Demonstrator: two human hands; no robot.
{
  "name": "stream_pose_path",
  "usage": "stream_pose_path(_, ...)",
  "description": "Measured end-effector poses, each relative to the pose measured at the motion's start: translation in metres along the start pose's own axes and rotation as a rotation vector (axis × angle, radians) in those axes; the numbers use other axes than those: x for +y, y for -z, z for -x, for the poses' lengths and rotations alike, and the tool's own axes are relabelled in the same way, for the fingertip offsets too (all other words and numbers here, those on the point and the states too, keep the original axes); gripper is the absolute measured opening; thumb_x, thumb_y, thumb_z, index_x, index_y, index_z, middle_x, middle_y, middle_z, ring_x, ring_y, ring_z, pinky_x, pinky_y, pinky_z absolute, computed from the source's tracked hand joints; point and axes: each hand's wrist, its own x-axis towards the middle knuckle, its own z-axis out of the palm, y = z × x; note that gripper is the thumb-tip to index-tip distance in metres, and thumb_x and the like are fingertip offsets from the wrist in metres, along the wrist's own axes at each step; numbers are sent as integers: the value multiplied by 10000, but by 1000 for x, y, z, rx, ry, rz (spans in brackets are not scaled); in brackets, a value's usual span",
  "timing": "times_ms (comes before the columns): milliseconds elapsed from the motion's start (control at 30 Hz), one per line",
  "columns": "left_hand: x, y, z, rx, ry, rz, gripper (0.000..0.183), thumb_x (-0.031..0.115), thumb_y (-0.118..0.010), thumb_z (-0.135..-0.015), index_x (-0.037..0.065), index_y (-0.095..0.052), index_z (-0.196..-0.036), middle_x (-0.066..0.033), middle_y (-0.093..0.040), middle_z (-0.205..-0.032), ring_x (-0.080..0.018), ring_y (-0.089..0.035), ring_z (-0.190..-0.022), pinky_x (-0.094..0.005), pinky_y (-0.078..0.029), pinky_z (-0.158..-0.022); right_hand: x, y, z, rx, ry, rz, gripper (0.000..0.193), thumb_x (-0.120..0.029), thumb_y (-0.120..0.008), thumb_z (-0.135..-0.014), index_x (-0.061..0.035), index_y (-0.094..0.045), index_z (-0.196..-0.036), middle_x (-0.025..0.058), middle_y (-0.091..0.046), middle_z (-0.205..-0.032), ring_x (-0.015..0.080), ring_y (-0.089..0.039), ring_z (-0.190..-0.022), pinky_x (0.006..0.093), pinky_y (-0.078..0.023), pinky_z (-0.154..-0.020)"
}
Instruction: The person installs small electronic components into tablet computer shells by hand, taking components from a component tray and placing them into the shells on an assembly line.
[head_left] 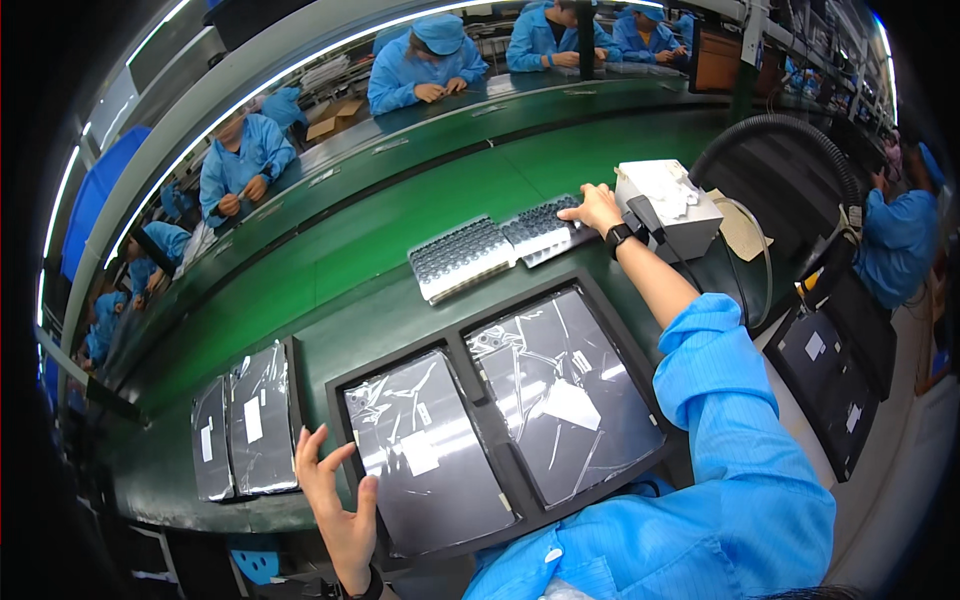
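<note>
My right hand (pixel 599 210) reaches forward to the right end of a clear plastic tray (pixel 541 228) filled with small dark parts. Its thumb and fingers look apart over the tray's edge, and nothing shows between them. Left of that tray lies a second clear tray (pixel 460 262) of round dark parts. My left hand (pixel 340 505) is raised with spread fingers beside a black frame tray (pixel 478 398) close to my body. Two dark flat panels under clear film, a left panel (pixel 450 490) and a right panel (pixel 620 425), lie in its compartments, each with a white label.
Another black tray (pixel 296 400) with film-covered panels lies at the left. A white box (pixel 690 228) with crumpled white material on top stands by my right hand, near a black corrugated hose (pixel 780 122). More dark panels (pixel 815 365) are at the right. Several people in blue work across the green conveyor (pixel 370 245).
</note>
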Motion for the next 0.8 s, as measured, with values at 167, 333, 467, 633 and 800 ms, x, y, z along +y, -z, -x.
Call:
stream_pose_path(167,-2,-10,-3,-48,-50,21,358,109,-708,-786,40,-611,-1124,-164,-436,-1418,-402,-274,-1413,-514,-228,-1132,6,2,-3,-69,66,-108,605,-372,-863,-666,-112,-645,-1167,159,-607,-1156,282,-592,-1098,404,-481,-919)
stream_pose_path(333,14,-14,-18,-112,-178,-5,373,135,-719,-793,49,-613,-1140,-174,-443,-1416,-411,-276,-1412,-516,-227,-1117,8,10,4,149,126,-292,266,-171,-797,-732,-122,-644,-944,86,-686,-857,263,-667,-883,374,-519,-744)
stream_pose_path(467,29,1,-33,-207,-317,-113,449,191,-748,-787,47,-598,-1185,-183,-452,-1412,-419,-287,-1409,-511,-230,-1104,-14,56,35,-24,305,-859,69,-98,-646,-894,-39,-614,-910,61,-714,-787,93,-655,-626,223,-464,-535)
stream_pose_path(633,64,2,-71,-177,-416,-27,586,237,-774,-768,25,-542,-1262,-181,-477,-1388,-385,-356,-1375,-470,-265,-1093,-60,133,137,-298,470,-1003,101,-121,-637,-928,-46,-603,-985,67,-725,-884,90,-669,-747,191,-457,-603)
stream_pose_path(800,71,-46,-111,-342,-415,301,607,332,-788,-783,25,-541,-1244,-124,-609,-1157,-288,-522,-1155,-394,-369,-994,-83,137,223,-664,424,-1077,101,-85,-645,-924,-24,-588,-982,89,-704,-917,114,-669,-794,217,-509,-668)
